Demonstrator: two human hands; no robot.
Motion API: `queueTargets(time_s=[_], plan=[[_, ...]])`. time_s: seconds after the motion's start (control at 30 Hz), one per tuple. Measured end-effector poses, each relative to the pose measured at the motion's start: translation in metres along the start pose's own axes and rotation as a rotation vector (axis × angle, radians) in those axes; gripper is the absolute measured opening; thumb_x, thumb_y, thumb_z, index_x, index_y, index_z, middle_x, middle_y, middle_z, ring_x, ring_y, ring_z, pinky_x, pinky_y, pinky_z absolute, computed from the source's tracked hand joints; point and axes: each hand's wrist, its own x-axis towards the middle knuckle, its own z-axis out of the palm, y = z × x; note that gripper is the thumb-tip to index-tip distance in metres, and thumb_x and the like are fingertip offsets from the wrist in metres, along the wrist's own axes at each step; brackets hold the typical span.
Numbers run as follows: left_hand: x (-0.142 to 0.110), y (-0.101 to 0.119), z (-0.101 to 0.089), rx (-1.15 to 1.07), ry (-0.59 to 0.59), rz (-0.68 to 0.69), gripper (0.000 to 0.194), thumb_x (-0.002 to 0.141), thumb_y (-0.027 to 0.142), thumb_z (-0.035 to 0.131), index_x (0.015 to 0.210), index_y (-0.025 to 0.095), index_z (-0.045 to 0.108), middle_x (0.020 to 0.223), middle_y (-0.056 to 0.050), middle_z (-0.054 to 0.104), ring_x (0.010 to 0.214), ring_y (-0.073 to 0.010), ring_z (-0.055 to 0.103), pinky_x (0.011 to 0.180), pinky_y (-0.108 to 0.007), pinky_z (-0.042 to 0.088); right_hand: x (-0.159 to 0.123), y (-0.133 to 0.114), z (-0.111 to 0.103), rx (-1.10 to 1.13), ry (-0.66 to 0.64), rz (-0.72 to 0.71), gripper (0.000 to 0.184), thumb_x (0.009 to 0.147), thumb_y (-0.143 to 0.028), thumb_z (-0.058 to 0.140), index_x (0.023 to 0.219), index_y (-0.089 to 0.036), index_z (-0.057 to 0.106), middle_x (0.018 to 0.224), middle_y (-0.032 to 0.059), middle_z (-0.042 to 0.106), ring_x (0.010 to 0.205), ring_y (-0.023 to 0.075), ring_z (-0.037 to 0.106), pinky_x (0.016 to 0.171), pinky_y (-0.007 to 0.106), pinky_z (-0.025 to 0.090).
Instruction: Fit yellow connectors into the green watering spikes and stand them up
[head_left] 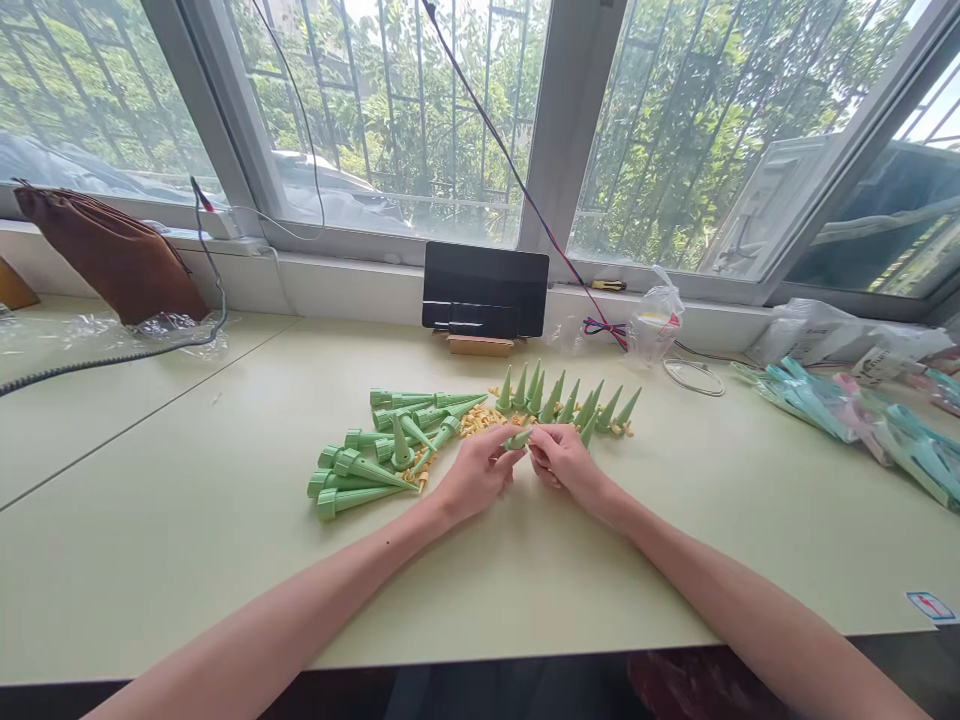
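My left hand (476,472) is closed round a small green plastic cone-shaped spike (516,441), its tip pointing right. Close beside it, the fingers of my right hand (568,465) are pinched together at the tip of that spike; whatever is between them is too small to make out. Left of my hands lies a pile of long green spikes with ribbed caps (360,466). Just beyond my fingers is a heap of small yellowish pieces (477,420), partly hidden. Several short green cones (550,403) stand upright on their bases behind my right hand.
A dark tablet (486,285) leans on a stand at the back. A brown drawstring pouch (120,262) and a black cable (97,364) lie at left. To the right are a tied plastic bag (656,322), a coiled white cable (694,378) and pastel plastic packets (810,400).
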Motion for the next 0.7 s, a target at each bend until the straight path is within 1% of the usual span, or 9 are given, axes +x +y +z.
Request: queueTargets(time_s=[0.07, 0.1, 0.2, 0.23, 0.33, 0.4, 0.5, 0.6, 0.7], plan=[[0.0, 0.001, -0.001, 0.041, 0.017, 0.037, 0.028, 0.093, 0.039, 0.051, 0.108, 0.021, 0.066, 0.092, -0.004, 0.062, 0.054, -0.0086, 0.056, 0.049, -0.022, 0.05, 0.0, 0.001, 0.0, 0.023, -0.002, 0.006, 0.045, 0.091, -0.04, 0.052, 0.056, -0.022, 0.031, 0.048, -0.0086, 0.024, 0.036, 0.0065, 0.026, 0.037, 0.023, 0.018], [0.0, 0.002, -0.001, 0.043, 0.023, 0.032, 0.029, 0.093, 0.04, 0.051, 0.11, 0.022, 0.066, 0.094, -0.004, 0.061, 0.055, -0.0092, 0.057, 0.049, -0.023, 0.05, 0.0, 0.001, 0.0, 0.027, 0.005, 0.006, 0.044, 0.091, -0.04, 0.051, 0.056, -0.022, 0.031, 0.049, -0.0086, 0.024, 0.036, 0.0065, 0.026, 0.037, 0.023, 0.018], [0.001, 0.007, -0.001, -0.035, 0.036, -0.086, 0.035, 0.091, 0.042, 0.056, 0.119, 0.022, 0.059, 0.09, -0.004, 0.063, 0.056, -0.0111, 0.061, 0.049, -0.024, 0.053, 0.001, 0.003, 0.0, 0.004, 0.066, -0.02, 0.043, 0.092, -0.039, 0.051, 0.057, -0.022, 0.033, 0.049, -0.0087, 0.024, 0.037, 0.0065, 0.025, 0.038, 0.023, 0.018], [0.001, 0.009, -0.001, -0.085, 0.046, -0.135, 0.037, 0.089, 0.043, 0.059, 0.119, 0.021, 0.056, 0.093, -0.005, 0.063, 0.056, -0.0114, 0.062, 0.05, -0.025, 0.054, 0.001, 0.004, 0.0, -0.02, 0.092, -0.043, 0.043, 0.093, -0.039, 0.05, 0.057, -0.022, 0.033, 0.049, -0.0084, 0.025, 0.038, 0.0066, 0.025, 0.038, 0.023, 0.018], [0.003, 0.014, -0.002, -0.263, 0.073, -0.246, 0.04, 0.083, 0.042, 0.067, 0.113, 0.019, 0.052, 0.1, -0.007, 0.063, 0.059, -0.0118, 0.065, 0.053, -0.026, 0.055, 0.001, 0.007, -0.002, -0.135, 0.155, -0.145, 0.044, 0.096, -0.043, 0.047, 0.06, -0.021, 0.038, 0.051, -0.0066, 0.03, 0.043, 0.0079, 0.028, 0.041, 0.023, 0.023], [0.005, 0.014, -0.002, -0.374, 0.069, -0.306, 0.036, 0.084, 0.043, 0.067, 0.106, 0.018, 0.052, 0.089, -0.005, 0.064, 0.057, -0.0109, 0.063, 0.052, -0.025, 0.054, 0.002, 0.01, -0.003, -0.212, 0.182, -0.2, 0.044, 0.098, -0.044, 0.045, 0.062, -0.02, 0.04, 0.054, -0.0051, 0.034, 0.046, 0.0089, 0.031, 0.044, 0.024, 0.027], [0.007, 0.012, -0.001, -0.51, 0.058, -0.361, 0.034, 0.086, 0.049, 0.064, 0.093, 0.017, 0.053, 0.073, -0.001, 0.062, 0.052, -0.0095, 0.059, 0.049, -0.022, 0.05, 0.002, 0.013, -0.005, -0.29, 0.212, -0.233, 0.043, 0.099, -0.046, 0.044, 0.064, -0.02, 0.042, 0.056, -0.0038, 0.038, 0.048, 0.01, 0.035, 0.046, 0.024, 0.029], [0.008, 0.008, 0.0, -0.569, 0.07, -0.354, 0.038, 0.084, 0.052, 0.065, 0.087, 0.016, 0.053, 0.067, 0.001, 0.059, 0.05, -0.0089, 0.057, 0.047, -0.022, 0.048, 0.002, 0.015, -0.006, -0.351, 0.196, -0.241, 0.042, 0.099, -0.046, 0.044, 0.065, -0.021, 0.043, 0.053, -0.0045, 0.037, 0.047, 0.0108, 0.034, 0.047, 0.025, 0.029], [0.008, 0.006, -0.001, -0.556, 0.085, -0.328, 0.038, 0.082, 0.05, 0.069, 0.09, 0.016, 0.054, 0.064, 0.002, 0.059, 0.05, -0.009, 0.056, 0.048, -0.022, 0.047, 0.002, 0.016, -0.005, -0.381, 0.174, -0.247, 0.041, 0.099, -0.045, 0.043, 0.065, -0.021, 0.044, 0.051, -0.0049, 0.037, 0.047, 0.0111, 0.033, 0.048, 0.025, 0.029]])
